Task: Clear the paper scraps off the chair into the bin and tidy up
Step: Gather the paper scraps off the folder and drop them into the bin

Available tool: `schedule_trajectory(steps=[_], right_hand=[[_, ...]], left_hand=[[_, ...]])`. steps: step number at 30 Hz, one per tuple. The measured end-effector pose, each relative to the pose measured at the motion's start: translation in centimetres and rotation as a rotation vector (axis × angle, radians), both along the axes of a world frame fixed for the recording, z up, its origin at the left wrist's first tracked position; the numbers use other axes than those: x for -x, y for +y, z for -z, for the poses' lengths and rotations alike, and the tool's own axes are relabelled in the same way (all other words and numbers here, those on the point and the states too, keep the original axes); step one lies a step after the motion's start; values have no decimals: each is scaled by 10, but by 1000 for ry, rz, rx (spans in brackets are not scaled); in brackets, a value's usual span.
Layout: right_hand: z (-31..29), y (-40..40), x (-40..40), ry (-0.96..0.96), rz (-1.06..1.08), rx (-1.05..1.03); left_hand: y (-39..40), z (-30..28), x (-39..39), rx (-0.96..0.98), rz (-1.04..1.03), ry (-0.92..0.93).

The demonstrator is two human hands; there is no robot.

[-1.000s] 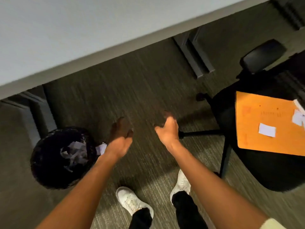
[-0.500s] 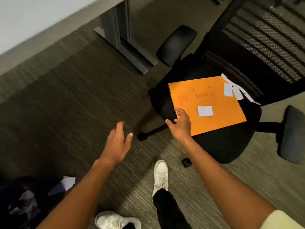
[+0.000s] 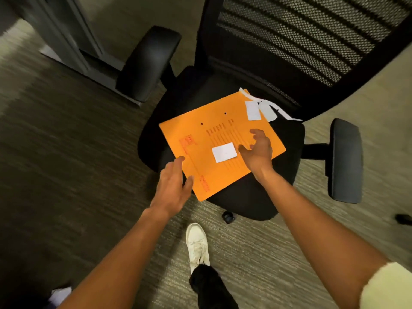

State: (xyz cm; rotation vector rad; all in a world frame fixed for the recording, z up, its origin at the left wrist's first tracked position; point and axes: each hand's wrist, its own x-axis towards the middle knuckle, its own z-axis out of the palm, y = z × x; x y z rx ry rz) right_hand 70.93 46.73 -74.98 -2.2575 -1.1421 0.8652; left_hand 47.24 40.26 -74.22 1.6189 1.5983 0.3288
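Fingers (image 3: 258, 136) of the right hand (image 3: 257, 152) spread loosely over the orange envelope (image 3: 200, 152) on the black office chair (image 3: 245, 197), beside a white paper scrap (image 3: 224, 152). Left hand (image 3: 172, 186) lies open at the envelope's near edge, holding nothing. More scraps (image 3: 260, 109) sit at the far corner.

A black office chair (image 3: 245, 197) carries an orange envelope (image 3: 214, 139) lying flat on its seat. One white paper scrap (image 3: 224, 152) lies mid-envelope; more scraps (image 3: 260, 109) cluster at its far right corner.
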Motion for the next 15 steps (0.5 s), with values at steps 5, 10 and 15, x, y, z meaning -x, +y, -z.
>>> schedule_trajectory(steps=[5,10,15], right_hand=[[6,24,-50,-50,42,-7],[12,41,-89,-101,57,-22],[18,54,-115,-140,63,-16]], left_hand=[[31,7,-56,-24,108,18],[59,16,-99,-51,199,43],[81,28,-125,-93,276,174]])
